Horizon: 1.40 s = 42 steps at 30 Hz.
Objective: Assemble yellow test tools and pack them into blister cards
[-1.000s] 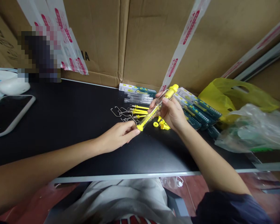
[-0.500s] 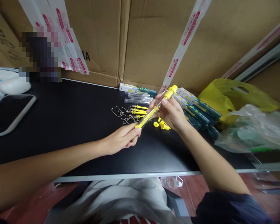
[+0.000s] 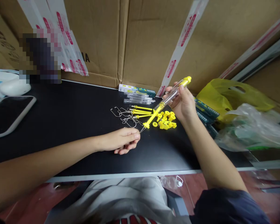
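My right hand is wrapped round a clear tube with a yellow cap at its upper end. A yellow plunger rod sticks out of the tube's lower end, the whole piece tilted down to the left. At the rod's end, my left hand pinches a thin metal wire, fingers closed. Beneath lie several yellow rods with bent wire handles and a heap of small yellow plastic parts. Beyond them rests a row of loose clear tubes.
A printed box stands behind the tubes, with more teal boxes at right beside yellow and clear plastic bags. A phone lies at left. Cardboard walls the table's back.
The right hand has moved up and right with the tube, the left slightly down. The yellow rod is drawn partly out of the tube, and the small yellow parts are more exposed.
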Each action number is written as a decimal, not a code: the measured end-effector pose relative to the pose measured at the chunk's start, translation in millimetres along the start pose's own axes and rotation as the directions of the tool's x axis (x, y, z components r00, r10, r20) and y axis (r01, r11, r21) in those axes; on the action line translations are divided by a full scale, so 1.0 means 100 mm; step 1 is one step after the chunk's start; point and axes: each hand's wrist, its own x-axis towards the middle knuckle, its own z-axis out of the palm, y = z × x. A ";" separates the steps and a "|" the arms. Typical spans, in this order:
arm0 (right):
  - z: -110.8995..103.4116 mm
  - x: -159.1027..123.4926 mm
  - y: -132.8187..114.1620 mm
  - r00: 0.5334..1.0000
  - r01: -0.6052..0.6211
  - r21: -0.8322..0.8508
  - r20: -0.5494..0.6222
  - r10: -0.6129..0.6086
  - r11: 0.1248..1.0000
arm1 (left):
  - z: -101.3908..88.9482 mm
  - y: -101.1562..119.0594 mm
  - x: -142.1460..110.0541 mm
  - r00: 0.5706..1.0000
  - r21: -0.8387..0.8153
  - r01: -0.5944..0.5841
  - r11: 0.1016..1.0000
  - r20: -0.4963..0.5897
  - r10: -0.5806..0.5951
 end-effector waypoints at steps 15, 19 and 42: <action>0.30 -0.25 0.12 0.967 -0.138 0.024 0.219 0.129 0.990 | 0.01 0.03 0.00 0.995 -0.087 0.000 0.996 -0.101 -0.009; 0.36 -0.31 0.13 0.956 -0.150 0.027 0.257 0.138 0.988 | 0.02 0.04 0.02 0.989 -0.099 -0.052 0.994 -0.143 0.038; 0.16 -0.14 0.04 0.992 -0.071 -0.040 0.100 0.075 0.997 | 0.03 0.02 -0.01 0.997 -0.154 -0.046 0.987 -0.075 0.035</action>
